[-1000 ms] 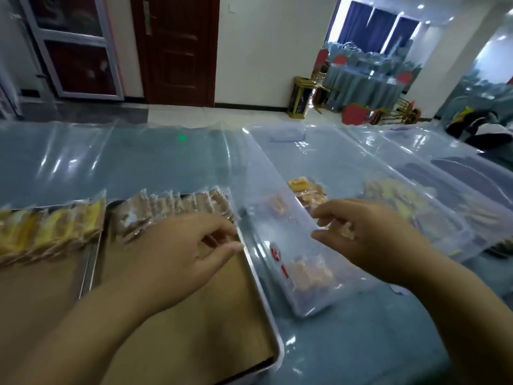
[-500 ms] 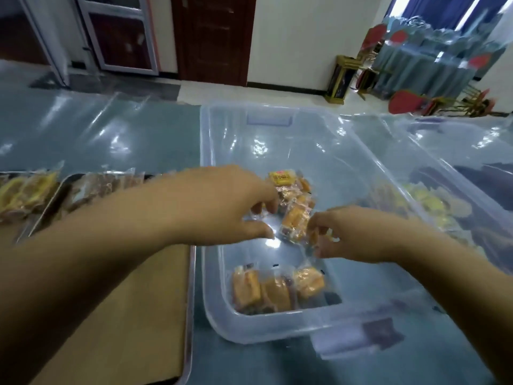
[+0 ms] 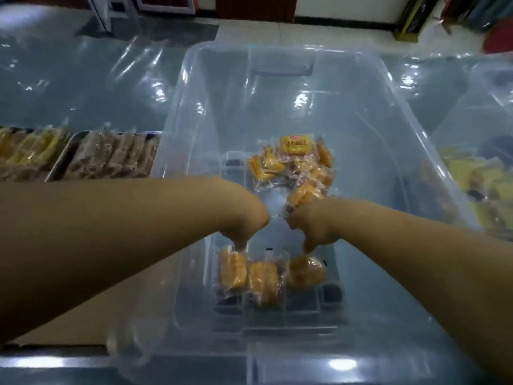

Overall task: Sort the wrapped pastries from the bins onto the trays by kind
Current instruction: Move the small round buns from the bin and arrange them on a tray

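- Clear plastic bin [image 3: 361,112] on blue-grey tabletop [image 3: 83,87]; three wrapped golden pastries [image 3: 263,282] in a row at its near end.
- Left hand [image 3: 244,218]: fingers bunched downward, pinching leftmost pastry [image 3: 233,269] by its wrapper.
- Right hand [image 3: 313,223]: fingertips at rightmost pastry [image 3: 305,270]; grip blurred, cannot tell.

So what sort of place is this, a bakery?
Probably a catering prep room rather than a shop: a clear plastic bin of wrapped pastries, a metal tray lined with more, on a plastic-covered table.

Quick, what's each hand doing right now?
Left hand: fingertips at the left pastry; grip cannot be told.
Right hand: fingertips at the right pastry; grip cannot be told.
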Demonstrator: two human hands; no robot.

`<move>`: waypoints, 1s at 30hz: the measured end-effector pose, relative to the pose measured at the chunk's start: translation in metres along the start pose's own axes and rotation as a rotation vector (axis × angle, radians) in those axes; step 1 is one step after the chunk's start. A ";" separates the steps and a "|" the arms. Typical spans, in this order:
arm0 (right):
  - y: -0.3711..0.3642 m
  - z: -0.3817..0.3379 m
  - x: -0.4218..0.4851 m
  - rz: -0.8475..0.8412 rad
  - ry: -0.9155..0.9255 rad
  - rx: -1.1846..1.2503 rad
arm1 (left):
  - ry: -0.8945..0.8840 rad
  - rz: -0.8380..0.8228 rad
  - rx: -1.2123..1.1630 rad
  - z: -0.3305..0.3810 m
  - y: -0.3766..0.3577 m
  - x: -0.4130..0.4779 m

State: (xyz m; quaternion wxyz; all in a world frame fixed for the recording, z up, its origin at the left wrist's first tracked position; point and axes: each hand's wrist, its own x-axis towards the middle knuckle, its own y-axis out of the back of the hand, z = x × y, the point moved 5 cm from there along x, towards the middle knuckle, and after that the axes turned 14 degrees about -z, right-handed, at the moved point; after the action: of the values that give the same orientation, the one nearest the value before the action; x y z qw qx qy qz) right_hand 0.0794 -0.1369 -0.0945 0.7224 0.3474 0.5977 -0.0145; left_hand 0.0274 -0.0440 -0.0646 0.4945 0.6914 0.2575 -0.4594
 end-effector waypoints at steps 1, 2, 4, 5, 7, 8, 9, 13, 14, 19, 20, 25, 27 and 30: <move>-0.003 0.000 0.003 -0.027 0.000 -0.005 | 0.004 -0.011 0.052 0.001 0.001 0.006; -0.007 -0.001 0.006 -0.064 0.004 -0.012 | 0.006 -0.020 0.106 0.002 0.002 0.012; -0.017 -0.003 0.013 -0.153 0.037 -0.027 | 0.016 -0.046 0.178 0.003 -0.003 0.026; -0.022 -0.005 0.016 -0.191 0.056 -0.026 | 0.015 -0.060 0.197 0.005 -0.008 0.034; -0.030 -0.008 0.018 -0.240 0.081 -0.012 | -0.016 -0.087 0.223 0.010 -0.020 0.046; -0.032 -0.009 0.019 -0.241 0.089 -0.006 | -0.038 -0.117 0.225 0.013 -0.027 0.051; -0.032 -0.010 0.019 -0.227 0.095 -0.002 | -0.057 -0.150 0.225 0.015 -0.032 0.054; -0.034 -0.007 0.017 -0.205 0.043 0.036 | -0.108 -0.188 0.207 0.021 -0.030 0.057; -0.035 -0.006 0.016 -0.218 0.014 0.056 | -0.108 -0.201 0.214 0.023 -0.027 0.055; -0.032 -0.003 0.009 -0.261 -0.028 0.117 | -0.071 -0.191 0.185 0.025 -0.014 0.046; -0.029 -0.003 0.008 -0.266 -0.019 0.134 | -0.079 -0.165 0.172 0.024 -0.011 0.046; -0.008 0.007 0.003 -0.178 -0.091 0.234 | -0.148 -0.061 0.045 0.027 -0.006 0.049; 0.005 0.017 -0.002 -0.074 -0.136 0.281 | -0.190 -0.087 -0.037 0.034 -0.006 0.052; 0.015 0.037 -0.010 0.045 -0.248 0.397 | -0.247 -0.110 -0.072 0.044 -0.009 0.054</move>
State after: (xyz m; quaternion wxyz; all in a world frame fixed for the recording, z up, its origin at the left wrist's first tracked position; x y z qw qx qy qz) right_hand 0.1150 -0.1487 -0.0767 0.7079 0.4915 0.4820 -0.1582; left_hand 0.0272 -0.0868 -0.1202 0.5210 0.5963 0.2482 -0.5580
